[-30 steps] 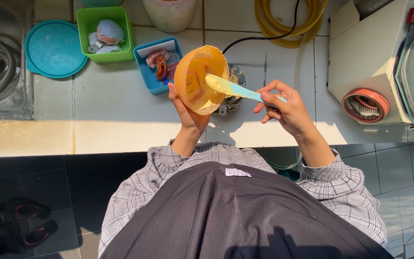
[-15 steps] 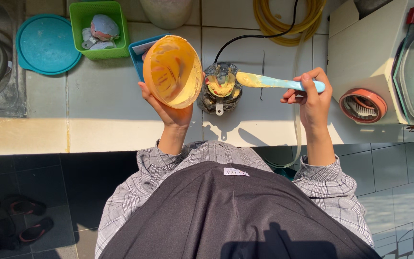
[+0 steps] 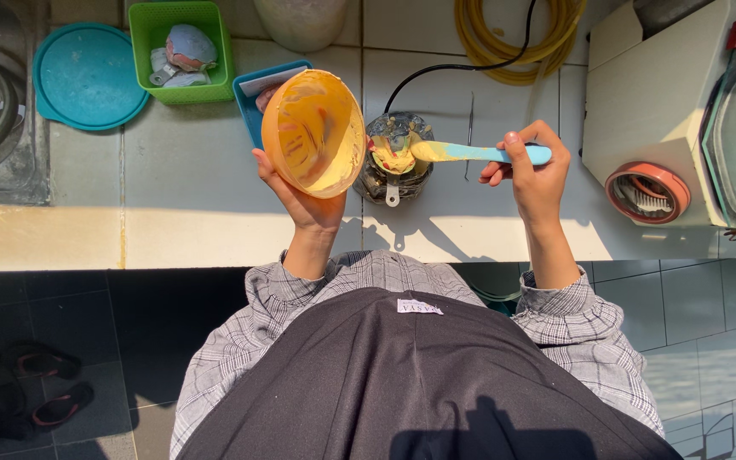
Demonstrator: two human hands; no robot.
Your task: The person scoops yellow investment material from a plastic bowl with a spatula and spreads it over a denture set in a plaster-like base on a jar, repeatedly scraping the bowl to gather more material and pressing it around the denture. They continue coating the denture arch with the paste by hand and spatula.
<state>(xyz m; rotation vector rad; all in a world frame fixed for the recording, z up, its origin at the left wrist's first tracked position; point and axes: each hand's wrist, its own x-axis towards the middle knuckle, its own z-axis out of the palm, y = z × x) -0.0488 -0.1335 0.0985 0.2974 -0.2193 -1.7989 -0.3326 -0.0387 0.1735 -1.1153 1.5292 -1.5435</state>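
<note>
While held: one bowl (image 3: 314,132), one spatula (image 3: 470,153).

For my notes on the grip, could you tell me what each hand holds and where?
The left hand cups the orange bowl from beneath; the right hand grips the blue spatula by its handle end.

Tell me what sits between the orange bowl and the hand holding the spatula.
In the head view, a small round metal device on the tiled counter sits between the orange bowl and the right hand; the spatula blade reaches over it.
</note>
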